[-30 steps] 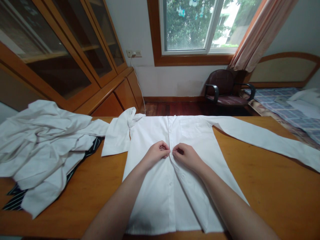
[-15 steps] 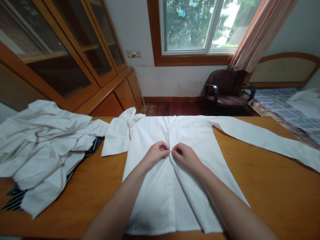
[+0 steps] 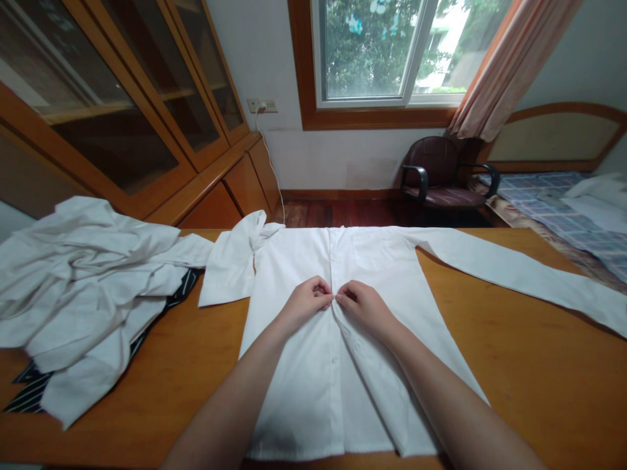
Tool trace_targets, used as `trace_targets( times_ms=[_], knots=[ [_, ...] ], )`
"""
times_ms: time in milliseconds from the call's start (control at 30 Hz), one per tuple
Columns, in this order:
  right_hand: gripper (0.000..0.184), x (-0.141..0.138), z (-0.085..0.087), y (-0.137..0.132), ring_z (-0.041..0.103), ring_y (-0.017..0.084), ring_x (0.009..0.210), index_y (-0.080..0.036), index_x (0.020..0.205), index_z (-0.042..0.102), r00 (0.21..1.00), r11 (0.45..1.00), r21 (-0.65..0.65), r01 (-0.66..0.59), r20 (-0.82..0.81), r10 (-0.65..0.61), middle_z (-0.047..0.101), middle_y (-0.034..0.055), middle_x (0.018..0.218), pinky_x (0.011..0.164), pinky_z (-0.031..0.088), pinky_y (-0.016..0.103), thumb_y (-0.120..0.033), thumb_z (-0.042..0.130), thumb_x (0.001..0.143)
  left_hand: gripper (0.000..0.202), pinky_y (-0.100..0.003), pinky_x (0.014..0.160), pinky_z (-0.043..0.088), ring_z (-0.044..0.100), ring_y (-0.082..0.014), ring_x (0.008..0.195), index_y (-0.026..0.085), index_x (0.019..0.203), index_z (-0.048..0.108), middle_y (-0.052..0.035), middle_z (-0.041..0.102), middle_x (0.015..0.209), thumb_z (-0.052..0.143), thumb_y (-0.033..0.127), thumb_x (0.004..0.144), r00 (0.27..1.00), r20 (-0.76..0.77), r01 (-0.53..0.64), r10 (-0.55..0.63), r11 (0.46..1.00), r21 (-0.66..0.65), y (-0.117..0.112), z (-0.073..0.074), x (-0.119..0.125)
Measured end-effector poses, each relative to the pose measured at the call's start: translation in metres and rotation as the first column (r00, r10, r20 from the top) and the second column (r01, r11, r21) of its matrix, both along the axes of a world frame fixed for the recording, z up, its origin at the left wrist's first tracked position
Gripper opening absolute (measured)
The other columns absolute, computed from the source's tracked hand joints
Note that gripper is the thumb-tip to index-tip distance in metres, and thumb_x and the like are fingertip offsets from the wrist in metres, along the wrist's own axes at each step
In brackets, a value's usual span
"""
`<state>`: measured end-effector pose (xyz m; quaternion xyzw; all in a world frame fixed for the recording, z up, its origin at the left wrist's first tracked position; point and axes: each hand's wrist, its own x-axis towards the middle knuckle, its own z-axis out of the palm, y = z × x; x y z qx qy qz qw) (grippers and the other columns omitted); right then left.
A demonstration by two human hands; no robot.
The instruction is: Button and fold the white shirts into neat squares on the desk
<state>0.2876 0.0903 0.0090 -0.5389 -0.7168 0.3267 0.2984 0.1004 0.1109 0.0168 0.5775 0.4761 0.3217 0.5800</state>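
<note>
A white button-up shirt (image 3: 289, 398) lies spread on the wooden table, its collar end away from me and one sleeve stretched out to the right. The other sleeve is bunched at the upper left. My left hand (image 3: 312, 299) pinches the front placket near mid-chest. Close against it, my right hand (image 3: 360, 301) pinches the facing front edge, fingertips nearly touching the left ones. Whatever button sits between the fingertips is hidden. Below my hands the two front panels part, and the right one is folded back, with buttons visible along the left strip.
Crumpled white garments (image 3: 93, 274) with a dark striped cloth (image 3: 32, 391) beneath them lie on the left of the wooden table (image 3: 553, 372). Beyond the table stand a glass-door cabinet (image 3: 206, 156), a maroon armchair (image 3: 435, 170) and a bed (image 3: 563, 202).
Hardly anything differs. Both hands stay pinched at the same spot on the shirt front, with only a very slight shift of the fingertips.
</note>
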Motion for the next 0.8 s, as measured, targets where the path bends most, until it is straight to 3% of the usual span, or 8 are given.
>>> trace_targets(
  times_ms=[233, 467, 700, 800],
  knots=[
    [0.01, -0.0012, -0.002, -0.0004, 0.059, 0.016, 0.075, -0.019, 0.083, 0.067, 0.999, 1.0, 0.022, 0.005, 0.04, -0.005, 0.067, 0.0018, 0.08, 0.068, 0.041, 0.026, -0.023, 0.064, 0.091, 0.015, -0.025, 0.064, 0.045, 0.065, -0.0156, 0.066, 0.019, 0.08, 0.061, 0.0034, 0.064, 0.065, 0.071, 0.029, 0.076, 0.994, -0.103, 0.033, -0.024, 0.996, 0.086, 0.0008, -0.0026, -0.0021],
    [0.01, -0.0017, -0.0043, -0.0003, 0.058, 0.016, 0.073, -0.019, 0.081, 0.066, 0.999, 0.999, 0.037, 0.014, 0.051, -0.016, 0.065, 0.0008, 0.078, 0.067, 0.04, 0.026, -0.023, 0.064, 0.09, 0.002, -0.026, 0.066, 0.045, 0.063, -0.0152, 0.065, 0.021, 0.08, 0.061, 0.0042, 0.062, 0.065, 0.063, 0.022, 0.08, 0.979, -0.201, 0.079, -0.037, 0.976, 0.204, -0.0001, -0.0024, 0.0002],
    [0.012, -0.0015, -0.0036, -0.0008, 0.058, 0.016, 0.076, -0.02, 0.08, 0.065, 0.998, 0.999, 0.04, 0.002, 0.064, -0.005, 0.065, 0.0006, 0.08, 0.07, 0.04, 0.026, -0.024, 0.063, 0.091, 0.009, -0.031, 0.079, 0.046, 0.061, -0.0186, 0.084, 0.021, 0.082, 0.061, -0.0005, 0.065, 0.083, 0.054, 0.017, 0.086, 0.925, -0.378, 0.228, -0.048, 0.865, 0.447, -0.0005, 0.0011, -0.0003],
    [0.01, -0.0011, -0.0038, -0.0011, 0.059, 0.016, 0.077, -0.02, 0.082, 0.066, 0.999, 0.999, 0.047, -0.006, 0.049, 0.004, 0.065, 0.0007, 0.081, 0.071, 0.041, 0.026, -0.022, 0.063, 0.091, 0.008, -0.033, 0.083, 0.045, 0.059, -0.0199, 0.088, 0.021, 0.083, 0.061, -0.0012, 0.064, 0.085, 0.054, 0.019, 0.088, 0.911, -0.41, 0.262, -0.048, 0.834, 0.485, -0.0001, 0.002, -0.0017]
  ],
)
